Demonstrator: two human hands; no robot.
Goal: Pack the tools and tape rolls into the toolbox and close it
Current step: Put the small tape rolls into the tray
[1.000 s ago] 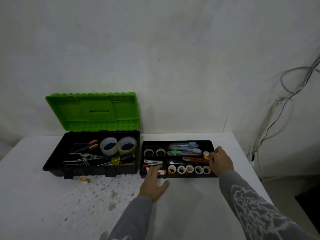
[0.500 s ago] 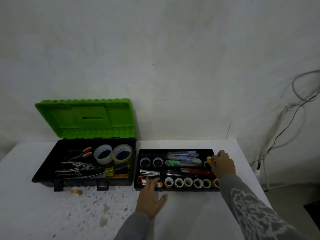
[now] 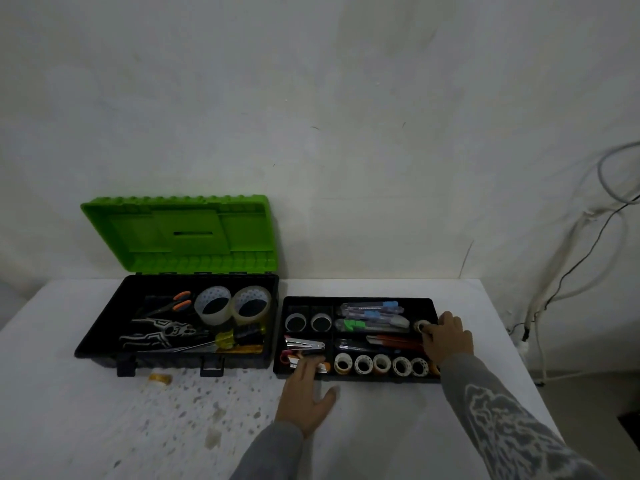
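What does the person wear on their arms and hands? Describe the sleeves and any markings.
The left hand and right hand are bare, with no gloves. Both arms wear grey long sleeves: the left sleeve looks plain, while the right sleeve carries a pale branching print.

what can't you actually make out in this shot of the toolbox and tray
Head view only:
- Whether the right hand pinches or only touches the small tape roll: its fingers cover it.
- The right end of the tray's front row: hidden by the right sleeve.
- What the left hand covers in the tray's front corner.
- The small yellowish thing before the toolbox: too small and dim.
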